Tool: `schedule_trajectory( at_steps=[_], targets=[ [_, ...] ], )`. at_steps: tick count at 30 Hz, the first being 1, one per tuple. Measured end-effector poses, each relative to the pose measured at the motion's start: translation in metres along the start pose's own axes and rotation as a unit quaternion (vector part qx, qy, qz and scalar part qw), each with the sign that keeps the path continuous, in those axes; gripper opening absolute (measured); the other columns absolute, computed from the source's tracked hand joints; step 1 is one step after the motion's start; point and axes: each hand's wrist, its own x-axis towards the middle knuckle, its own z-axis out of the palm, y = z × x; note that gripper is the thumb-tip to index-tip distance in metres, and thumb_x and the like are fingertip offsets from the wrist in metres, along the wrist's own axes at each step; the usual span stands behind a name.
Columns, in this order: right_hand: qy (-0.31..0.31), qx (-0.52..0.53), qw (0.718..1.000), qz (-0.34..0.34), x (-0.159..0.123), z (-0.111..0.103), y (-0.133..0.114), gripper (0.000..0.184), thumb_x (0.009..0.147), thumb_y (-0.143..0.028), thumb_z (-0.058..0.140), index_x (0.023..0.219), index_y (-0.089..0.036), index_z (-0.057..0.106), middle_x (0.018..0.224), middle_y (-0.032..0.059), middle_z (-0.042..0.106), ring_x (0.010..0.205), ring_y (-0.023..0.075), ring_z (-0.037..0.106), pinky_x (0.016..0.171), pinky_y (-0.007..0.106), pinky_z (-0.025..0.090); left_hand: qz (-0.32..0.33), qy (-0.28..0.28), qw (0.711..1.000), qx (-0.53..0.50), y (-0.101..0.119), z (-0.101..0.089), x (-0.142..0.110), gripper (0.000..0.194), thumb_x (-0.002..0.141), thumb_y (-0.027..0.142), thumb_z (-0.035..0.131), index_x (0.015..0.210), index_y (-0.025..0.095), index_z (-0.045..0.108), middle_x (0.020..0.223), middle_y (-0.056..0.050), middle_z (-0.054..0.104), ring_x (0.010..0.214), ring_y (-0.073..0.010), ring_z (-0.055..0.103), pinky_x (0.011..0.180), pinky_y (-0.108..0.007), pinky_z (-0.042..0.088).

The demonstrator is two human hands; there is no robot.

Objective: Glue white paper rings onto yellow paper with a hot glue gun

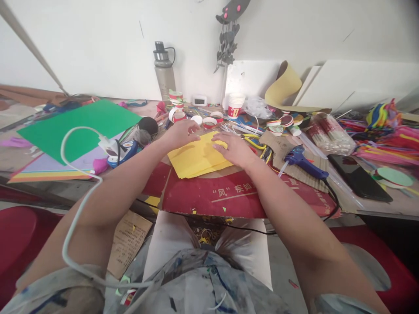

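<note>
Yellow paper sheets (200, 158) lie in a small pile on a red printed cardboard (209, 194) at the table's front. My left hand (180, 134) is over the pile's upper left edge, fingers stretched out. Over its upper right side is my right hand (235, 149), fingers spread and thumb pointing inward. Both hands appear to hold nothing; whether the fingertips touch the paper I cannot tell. Just beyond the hands stand several short paper-cup rings (209, 123) with red bands.
A blue glue gun (303, 161) rests on corrugated cardboard to the right, beside a black phone (358, 176). Green paper (81, 126) covers other coloured sheets on the left. A bottle (165, 74) and paper cups (234, 106) stand at the back. A white cable (67, 244) crosses my left arm.
</note>
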Motion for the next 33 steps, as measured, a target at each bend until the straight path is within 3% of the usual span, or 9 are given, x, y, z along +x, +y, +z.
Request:
schedule_trajectory(
  at_steps=[2,5,11,16,19,22,26,30,33],
  targets=[
    [-0.050,-0.007,0.999,0.004,0.000,0.001,-0.003,0.032,0.106,-0.035,0.062,0.129,-0.019,0.079,0.142,0.0151,0.075,0.138,0.0296,0.068,0.124,0.051,0.048,0.032,-0.069,0.997,0.032,0.008,0.002,-0.011,0.055,0.096,0.051,0.060,0.137,0.016,0.072,0.142,-0.016,0.074,0.131,-0.0314,0.068,0.115,-0.044,0.050],
    [-0.142,-0.036,0.989,0.033,-0.002,0.004,-0.007,0.047,0.108,-0.039,0.059,0.146,-0.014,0.072,0.159,0.0188,0.064,0.152,0.0314,0.058,0.132,0.050,0.040,0.070,-0.204,0.974,0.076,0.020,0.009,-0.028,0.081,0.105,0.062,0.044,0.171,0.015,0.042,0.179,-0.015,0.039,0.167,-0.0322,0.034,0.137,-0.046,0.021],
    [-0.233,-0.054,0.968,0.075,-0.010,0.009,-0.006,0.071,0.109,-0.047,0.056,0.169,-0.009,0.047,0.179,0.0190,0.035,0.170,0.0322,0.028,0.141,0.051,0.021,0.058,-0.249,0.957,0.140,0.024,0.018,-0.038,0.106,0.102,0.082,0.028,0.180,0.012,0.014,0.187,-0.012,0.009,0.175,-0.0282,0.008,0.140,-0.042,0.001],
    [-0.175,-0.010,0.981,0.083,-0.005,-0.002,-0.004,0.057,0.103,-0.038,0.070,0.154,-0.014,0.066,0.170,0.0189,0.052,0.162,0.0328,0.045,0.137,0.051,0.032,0.061,-0.246,0.957,0.140,0.022,0.016,-0.037,0.103,0.104,0.080,0.029,0.180,0.012,0.015,0.187,-0.011,0.010,0.175,-0.0282,0.009,0.141,-0.043,0.003],
    [-0.030,0.000,0.995,0.097,-0.001,-0.011,-0.001,0.031,0.100,-0.017,0.064,0.126,-0.019,0.081,0.133,0.0134,0.080,0.131,0.0280,0.072,0.120,0.047,0.051,0.075,-0.247,0.955,0.144,0.022,0.014,-0.032,0.099,0.105,0.078,0.031,0.180,0.015,0.018,0.187,-0.010,0.014,0.175,-0.0281,0.009,0.141,-0.048,-0.001],
    [0.042,-0.011,0.986,0.163,0.001,-0.017,0.000,0.029,0.103,-0.014,0.055,0.108,-0.019,0.083,0.095,0.0077,0.082,0.094,0.0247,0.077,0.097,0.044,0.059,0.108,-0.260,0.947,0.152,0.020,0.009,-0.018,0.087,0.107,0.071,0.036,0.178,0.020,0.029,0.186,-0.008,0.022,0.175,-0.0281,0.011,0.140,-0.052,-0.004],
    [-0.003,-0.007,0.994,0.112,0.000,-0.020,0.003,0.013,0.098,-0.025,0.074,0.104,-0.020,0.084,0.111,0.0119,0.082,0.105,0.0269,0.076,0.099,0.044,0.059,0.145,-0.226,0.952,0.147,0.019,0.003,-0.003,0.068,0.104,0.056,0.054,0.162,0.021,0.058,0.178,-0.010,0.043,0.169,-0.0307,0.032,0.139,-0.050,0.016],
    [-0.077,0.015,0.997,0.026,-0.002,-0.018,0.007,0.031,0.085,-0.024,0.088,0.117,-0.024,0.084,0.132,0.0124,0.077,0.128,0.0305,0.070,0.115,0.052,0.054,0.104,-0.120,0.985,0.071,0.022,0.007,-0.009,0.049,0.104,0.046,0.052,0.136,0.017,0.076,0.151,-0.014,0.070,0.143,-0.0280,0.063,0.126,-0.042,0.042],
    [-0.100,-0.014,0.995,0.022,-0.003,-0.014,0.012,0.034,0.084,-0.015,0.086,0.117,-0.023,0.085,0.133,0.0139,0.076,0.129,0.0323,0.071,0.121,0.055,0.050,0.096,-0.123,0.987,0.023,0.023,0.012,-0.020,0.050,0.102,0.051,0.055,0.130,0.016,0.077,0.145,-0.015,0.072,0.138,-0.0280,0.065,0.124,-0.042,0.045]
  ],
)
